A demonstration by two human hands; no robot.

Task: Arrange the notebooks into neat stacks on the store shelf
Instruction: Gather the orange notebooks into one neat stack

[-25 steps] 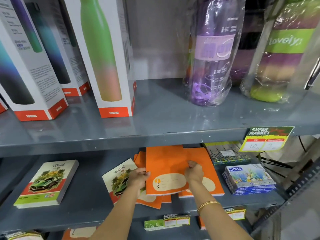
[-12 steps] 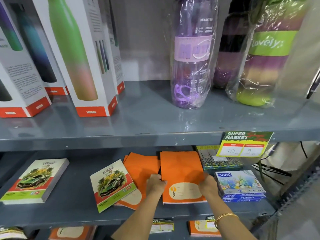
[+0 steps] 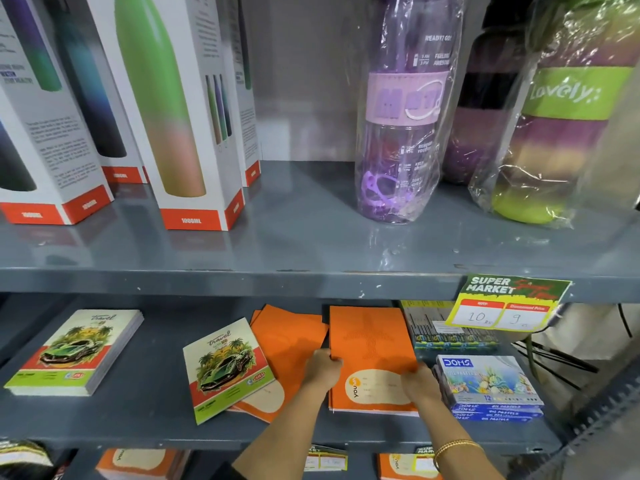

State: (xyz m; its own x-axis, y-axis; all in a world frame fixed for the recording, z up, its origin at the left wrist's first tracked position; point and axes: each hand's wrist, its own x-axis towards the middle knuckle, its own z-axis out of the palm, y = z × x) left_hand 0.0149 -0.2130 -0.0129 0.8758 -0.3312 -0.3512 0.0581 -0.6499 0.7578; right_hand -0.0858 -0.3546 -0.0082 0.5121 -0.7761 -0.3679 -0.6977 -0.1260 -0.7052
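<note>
Since the earlier frame, little moved: left hand and right hand still clamp the orange notebook stack edges, mid-shelf. Risk: squeezing unevenly could fan covers into the pastel boxes.

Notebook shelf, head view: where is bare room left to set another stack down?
The widest bare patch lies between the left car-cover stack and the loose car-cover notebook. A narrow strip runs along the shelf's front edge. Right of that it is crowded: fanned orange notebooks, the orange stack both hands square up, then pastel boxes.
</note>
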